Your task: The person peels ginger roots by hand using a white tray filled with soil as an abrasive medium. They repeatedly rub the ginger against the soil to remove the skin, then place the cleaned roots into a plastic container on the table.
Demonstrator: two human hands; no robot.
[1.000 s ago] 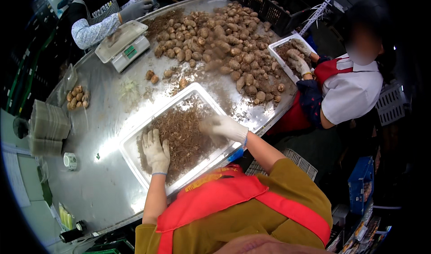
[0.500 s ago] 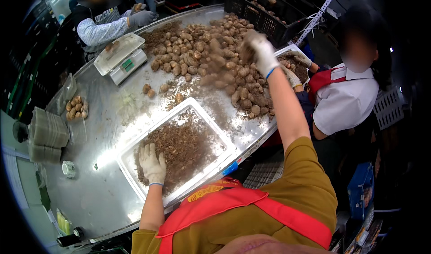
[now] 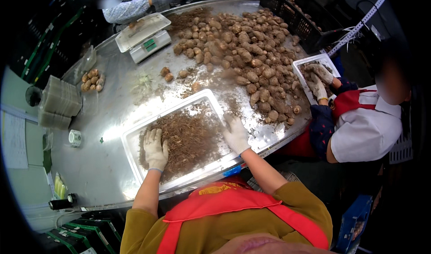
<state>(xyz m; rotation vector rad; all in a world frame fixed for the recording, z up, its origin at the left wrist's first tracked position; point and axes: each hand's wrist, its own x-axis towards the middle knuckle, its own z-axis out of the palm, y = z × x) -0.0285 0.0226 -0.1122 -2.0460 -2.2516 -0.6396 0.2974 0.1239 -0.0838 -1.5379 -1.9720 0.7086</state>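
My left hand (image 3: 155, 148), in a pale knit glove, lies open with fingers spread on loose brown fibrous debris (image 3: 184, 135) inside a white tray (image 3: 134, 159). My right hand (image 3: 235, 135), gloved the same way, is at the tray's right rim, fingers loosely apart and slightly blurred, with nothing visible in them. Just beyond it on the metal table (image 3: 98, 155) lies a large heap of soiled round tubers (image 3: 256, 74), with a few loose ones nearer the scale.
A scale (image 3: 146, 47), stacked clear containers (image 3: 60, 101), bagged tubers (image 3: 92, 81) and a roll (image 3: 74, 138) sit leftward. A black crate (image 3: 310, 25) is behind the heap. A co-worker (image 3: 359, 137) on the right works in a smaller tray (image 3: 301, 65); another person (image 3: 130, 9) stands opposite.
My right hand rose over the tuber heap with a dark clump, then came back down to the tray's right rim. My left hand stayed in the tray. The view shifted slightly.
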